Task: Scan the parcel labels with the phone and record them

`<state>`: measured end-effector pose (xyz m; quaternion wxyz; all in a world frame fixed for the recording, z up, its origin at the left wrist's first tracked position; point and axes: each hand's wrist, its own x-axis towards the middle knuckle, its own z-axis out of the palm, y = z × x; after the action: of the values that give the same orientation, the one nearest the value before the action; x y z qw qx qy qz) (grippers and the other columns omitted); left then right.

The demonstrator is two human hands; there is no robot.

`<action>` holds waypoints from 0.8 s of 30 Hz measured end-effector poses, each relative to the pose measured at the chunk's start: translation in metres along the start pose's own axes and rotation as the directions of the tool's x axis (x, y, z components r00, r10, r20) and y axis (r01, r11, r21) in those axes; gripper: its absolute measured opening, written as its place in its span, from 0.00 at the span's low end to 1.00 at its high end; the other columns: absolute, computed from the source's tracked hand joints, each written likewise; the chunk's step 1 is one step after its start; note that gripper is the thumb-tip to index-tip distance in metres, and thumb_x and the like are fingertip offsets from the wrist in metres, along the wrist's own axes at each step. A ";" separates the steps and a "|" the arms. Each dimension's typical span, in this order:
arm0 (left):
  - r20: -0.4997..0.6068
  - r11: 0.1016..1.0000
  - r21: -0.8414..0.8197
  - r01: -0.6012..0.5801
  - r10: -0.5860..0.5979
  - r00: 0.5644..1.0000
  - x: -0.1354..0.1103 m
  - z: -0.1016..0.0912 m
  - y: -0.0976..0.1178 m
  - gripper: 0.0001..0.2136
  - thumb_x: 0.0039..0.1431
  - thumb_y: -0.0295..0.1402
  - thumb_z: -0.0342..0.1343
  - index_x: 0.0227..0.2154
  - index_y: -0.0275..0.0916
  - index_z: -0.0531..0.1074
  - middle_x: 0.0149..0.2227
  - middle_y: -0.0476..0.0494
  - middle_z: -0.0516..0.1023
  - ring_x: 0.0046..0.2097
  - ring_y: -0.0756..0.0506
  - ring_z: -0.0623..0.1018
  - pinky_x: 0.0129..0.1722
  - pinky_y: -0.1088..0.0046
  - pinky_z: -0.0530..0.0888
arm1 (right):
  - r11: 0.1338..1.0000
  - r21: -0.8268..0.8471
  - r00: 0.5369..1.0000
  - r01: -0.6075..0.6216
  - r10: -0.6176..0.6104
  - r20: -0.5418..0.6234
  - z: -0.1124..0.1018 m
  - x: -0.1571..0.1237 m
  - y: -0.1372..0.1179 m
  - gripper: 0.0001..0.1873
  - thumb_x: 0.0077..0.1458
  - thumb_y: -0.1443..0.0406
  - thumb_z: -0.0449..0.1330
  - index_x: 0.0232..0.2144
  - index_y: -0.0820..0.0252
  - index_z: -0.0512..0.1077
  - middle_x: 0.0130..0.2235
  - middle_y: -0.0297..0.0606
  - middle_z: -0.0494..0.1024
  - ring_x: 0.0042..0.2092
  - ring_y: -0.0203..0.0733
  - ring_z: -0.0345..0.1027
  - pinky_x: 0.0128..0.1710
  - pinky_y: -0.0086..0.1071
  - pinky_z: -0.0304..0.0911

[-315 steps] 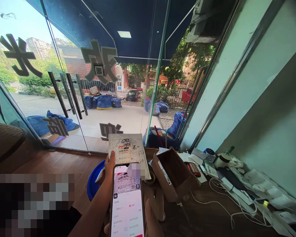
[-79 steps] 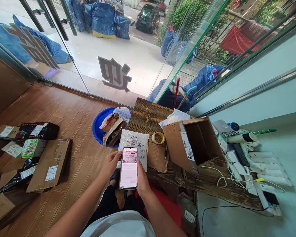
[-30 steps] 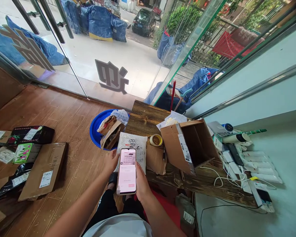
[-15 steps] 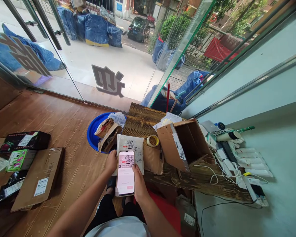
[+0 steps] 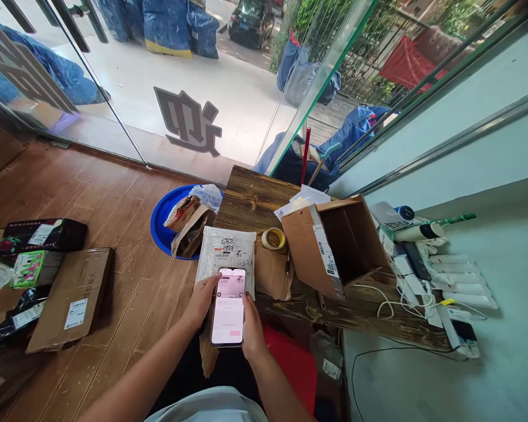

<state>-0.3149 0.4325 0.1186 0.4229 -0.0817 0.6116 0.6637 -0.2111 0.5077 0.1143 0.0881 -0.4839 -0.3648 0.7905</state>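
A smartphone (image 5: 227, 319) with a lit pink-and-white screen is held upright over the table's near edge. My right hand (image 5: 253, 331) grips its right side, thumb along the edge. My left hand (image 5: 205, 300) is closed at its upper left side, thumb on the phone's edge; the other fingers are hidden behind. Just beyond the phone lies a white padded mailer (image 5: 229, 243) with black handwriting and a printed label, its lower part covered by the phone and left hand. A brown piece of cardboard or paper (image 5: 208, 354) hangs below my left hand.
On the wooden table (image 5: 250, 196) are a tape roll (image 5: 273, 238), a pen (image 5: 287, 262), flat cardboard (image 5: 273, 275), an opened carton (image 5: 321, 252) and tangled cables (image 5: 405, 299). A blue tub (image 5: 161, 228) holds scraps. Several parcels (image 5: 77, 299) lie left; a red stool (image 5: 290, 363) stands below.
My left hand has shifted from the mailer's left edge to the phone's upper left side. The phone screen no longer shows the handwriting large. The view has tilted down slightly.
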 end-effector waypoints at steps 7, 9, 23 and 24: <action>0.039 0.996 -0.027 0.081 -0.080 0.996 0.009 0.012 -0.010 0.22 0.44 0.54 0.55 0.22 0.36 0.74 0.23 0.44 0.77 0.26 0.44 0.74 0.29 0.69 0.69 | 1.000 0.009 0.999 0.005 -0.005 -0.034 -0.017 0.001 0.001 0.29 0.38 0.46 0.66 0.40 0.56 0.75 0.47 0.37 0.79 0.52 0.49 0.70 0.51 0.38 0.66; 0.030 0.996 -0.026 0.089 -0.088 0.996 0.010 0.014 -0.012 0.20 0.43 0.52 0.55 0.21 0.36 0.72 0.21 0.45 0.76 0.25 0.46 0.73 0.27 0.71 0.67 | 1.000 0.009 0.998 0.003 -0.002 -0.055 -0.021 0.001 0.001 0.29 0.38 0.46 0.67 0.41 0.55 0.75 0.46 0.37 0.79 0.52 0.49 0.69 0.50 0.38 0.66; 0.026 0.993 0.010 0.119 -0.120 0.992 0.011 0.039 -0.011 0.25 0.35 0.57 0.61 0.17 0.36 0.69 0.17 0.46 0.72 0.19 0.49 0.68 0.21 0.74 0.61 | 0.995 -0.089 0.999 0.050 -0.050 0.007 -0.030 0.000 -0.009 0.33 0.40 0.42 0.63 0.42 0.56 0.74 0.46 0.39 0.79 0.48 0.48 0.72 0.45 0.35 0.68; 0.026 0.993 0.015 0.116 -0.116 0.993 0.011 0.039 -0.011 0.25 0.36 0.58 0.60 0.17 0.37 0.68 0.17 0.46 0.73 0.19 0.49 0.68 0.21 0.73 0.61 | 0.995 -0.090 0.999 0.042 -0.042 -0.003 -0.031 0.001 -0.008 0.33 0.40 0.41 0.64 0.43 0.56 0.74 0.46 0.39 0.79 0.48 0.48 0.72 0.45 0.35 0.68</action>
<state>-0.2984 0.4709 0.1136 0.4695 -0.1051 0.6045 0.6349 -0.1874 0.5297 0.1109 0.0837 -0.4815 -0.4100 0.7701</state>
